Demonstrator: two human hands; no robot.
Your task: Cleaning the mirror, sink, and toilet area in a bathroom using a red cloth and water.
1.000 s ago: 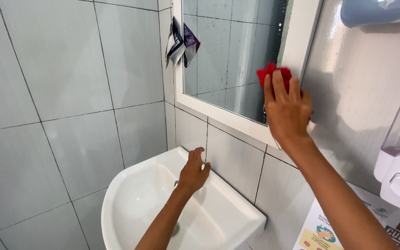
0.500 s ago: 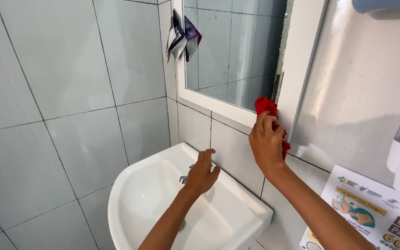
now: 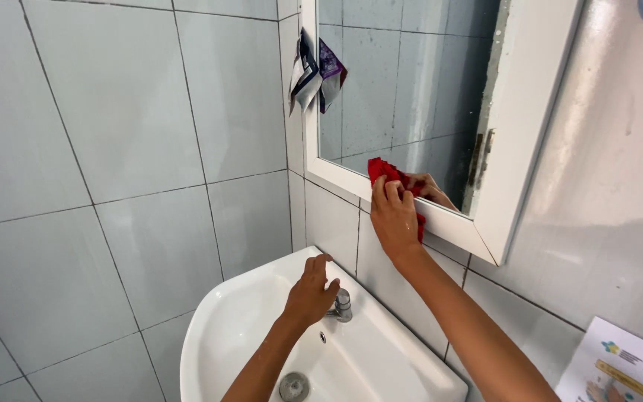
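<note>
A person's right hand (image 3: 394, 217) presses a red cloth (image 3: 390, 179) flat against the lower edge of a white-framed mirror (image 3: 519, 134), fingers closed over the fabric. The left hand (image 3: 311, 290), fingers loosely curled, rests on the metal tap (image 3: 342, 305) at the back rim of a white basin (image 3: 210, 335), below torn sachets (image 3: 317, 73) tucked at the mirror's upper left corner.
</note>
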